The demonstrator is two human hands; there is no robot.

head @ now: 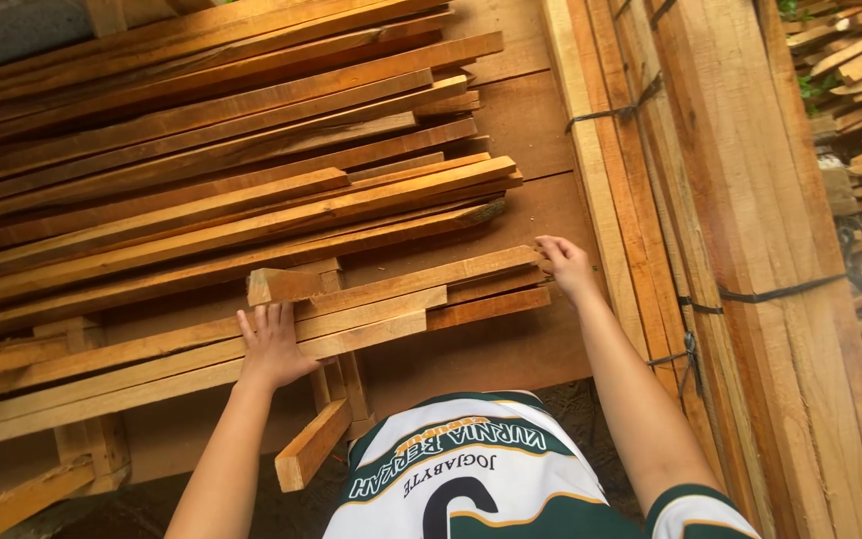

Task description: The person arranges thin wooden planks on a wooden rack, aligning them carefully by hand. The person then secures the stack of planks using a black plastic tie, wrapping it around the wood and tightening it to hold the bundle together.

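Note:
Several long wooden slats point(381, 299) lie side by side on short cross blocks in front of me. My left hand point(273, 344) lies flat on top of these slats, fingers spread, just below a short wooden block point(281, 285). At the slats' right ends, my right hand point(567, 266) touches the end of the topmost slat with its fingertips. Neither hand grips anything.
A large stack of long reddish-brown slats point(202, 150) fills the upper left on a flat board point(521, 120). Tall bundles of strapped pale planks point(730, 200) stand at the right. A loose short block point(311, 444) sticks out below, near my white and green shirt point(471, 469).

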